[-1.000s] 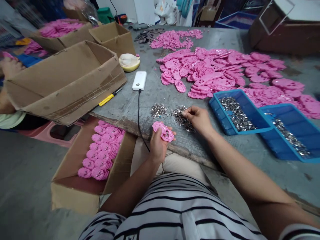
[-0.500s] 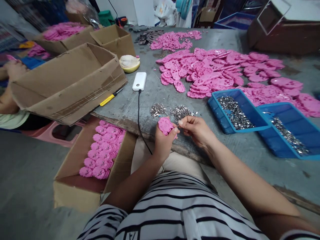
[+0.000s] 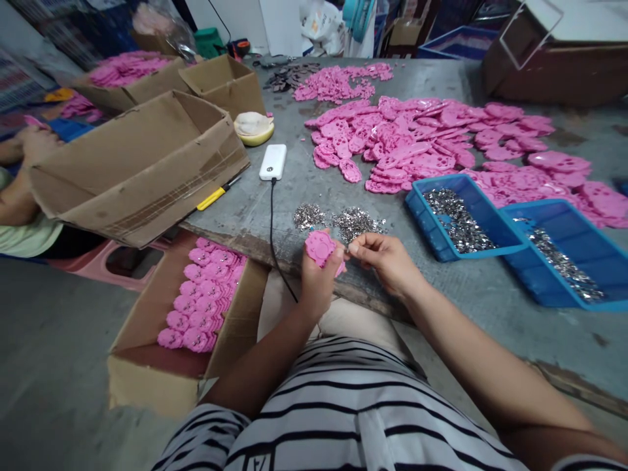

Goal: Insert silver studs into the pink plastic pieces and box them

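My left hand (image 3: pixel 316 278) grips a flat pink plastic piece (image 3: pixel 320 247) at the near edge of the grey table (image 3: pixel 490 288). My right hand (image 3: pixel 385 258) is pinched shut right beside that piece, its fingertips at the piece's right edge, holding a small metal bit too tiny to name. Just beyond both hands lie two small heaps of shiny metal bits (image 3: pixel 356 222). A wide spread of pink pieces (image 3: pixel 412 140) covers the table further back.
Two blue trays (image 3: pixel 466 222) (image 3: pixel 564 261) of metal bits sit to the right. A box (image 3: pixel 196 307) with rows of pink pieces stands below the table on the left. A white power bank (image 3: pixel 273 161) with cable, a yellow knife (image 3: pixel 212 196), cardboard boxes (image 3: pixel 137 163), and another person's arm (image 3: pixel 19 176) lie left.
My right hand left the heap of metal bits and came to the pink piece, pinched. My left hand raised and tilted the piece up toward it.
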Tool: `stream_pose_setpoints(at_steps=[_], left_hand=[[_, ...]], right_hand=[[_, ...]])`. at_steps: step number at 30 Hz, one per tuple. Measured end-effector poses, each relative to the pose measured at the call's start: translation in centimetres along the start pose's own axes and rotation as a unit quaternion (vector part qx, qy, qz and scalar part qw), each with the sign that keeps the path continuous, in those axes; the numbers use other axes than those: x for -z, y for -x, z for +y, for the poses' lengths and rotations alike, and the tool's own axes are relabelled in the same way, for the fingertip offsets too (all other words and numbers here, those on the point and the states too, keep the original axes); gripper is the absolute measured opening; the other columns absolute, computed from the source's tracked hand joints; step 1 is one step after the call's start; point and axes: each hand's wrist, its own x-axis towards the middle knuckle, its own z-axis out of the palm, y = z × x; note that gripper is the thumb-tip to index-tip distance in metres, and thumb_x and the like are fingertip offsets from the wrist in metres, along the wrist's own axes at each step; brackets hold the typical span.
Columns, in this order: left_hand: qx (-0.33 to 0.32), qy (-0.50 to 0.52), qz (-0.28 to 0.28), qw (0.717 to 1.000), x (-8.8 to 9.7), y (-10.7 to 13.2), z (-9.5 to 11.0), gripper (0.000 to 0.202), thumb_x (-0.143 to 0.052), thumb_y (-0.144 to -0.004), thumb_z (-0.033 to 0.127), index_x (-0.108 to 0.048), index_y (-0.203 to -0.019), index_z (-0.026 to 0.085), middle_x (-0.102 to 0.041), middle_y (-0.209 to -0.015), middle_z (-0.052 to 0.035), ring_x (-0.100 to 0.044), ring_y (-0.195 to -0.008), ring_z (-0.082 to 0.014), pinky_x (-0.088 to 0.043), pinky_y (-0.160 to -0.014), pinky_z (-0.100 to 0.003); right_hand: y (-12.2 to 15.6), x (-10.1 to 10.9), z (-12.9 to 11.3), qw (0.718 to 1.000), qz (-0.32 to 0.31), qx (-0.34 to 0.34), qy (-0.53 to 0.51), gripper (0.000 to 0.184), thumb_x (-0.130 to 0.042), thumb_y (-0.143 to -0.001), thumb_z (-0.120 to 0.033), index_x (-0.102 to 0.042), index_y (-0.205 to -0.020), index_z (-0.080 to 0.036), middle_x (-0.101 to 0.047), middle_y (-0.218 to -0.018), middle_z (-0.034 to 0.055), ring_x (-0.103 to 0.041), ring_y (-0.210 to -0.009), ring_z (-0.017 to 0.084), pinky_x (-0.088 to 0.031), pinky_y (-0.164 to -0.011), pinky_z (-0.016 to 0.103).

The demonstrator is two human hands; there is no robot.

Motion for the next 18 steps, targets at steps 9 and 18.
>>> stream_pose_setpoints(at_steps=[9, 18], left_hand=[[-0.006, 0.067, -0.041, 0.997, 0.4, 1.2, 1.2, 0.057, -0.069, -0.062, 0.052, -0.057, -0.114, 0.031, -0.061, -0.107, -0.0083, -0.056, -0.107, -0.029, -0.049, -0.092, -0.041], [-0.074, 0.087, -0.083, 0.99, 0.9, 1.3, -0.1, 0.059, -0.071, -0.067, 0.051, -0.055, -0.121, 0.036, -0.061, -0.108, -0.004, -0.057, -0.111, -0.0245, -0.042, -0.106, -0.041]], right_hand=[[1.8, -1.4, -0.4, 0.996, 0.039, 0.041, -0.069, 0.03, -0.081, -0.059, -0.045, -0.065, -0.052, -0.021, -0.063, -0.096, 0.0072, -0.051, -0.11, 0.025, -0.036, -0.097, 0.039], [2.5, -2.3, -0.7, 0.997, 0.012, 0.056, -0.049, 0.03, -0.08, -0.064, -0.045, -0.066, -0.054, -0.021, -0.061, -0.103, 0.0062, -0.053, -0.105, 0.024, -0.037, -0.099, 0.039]])
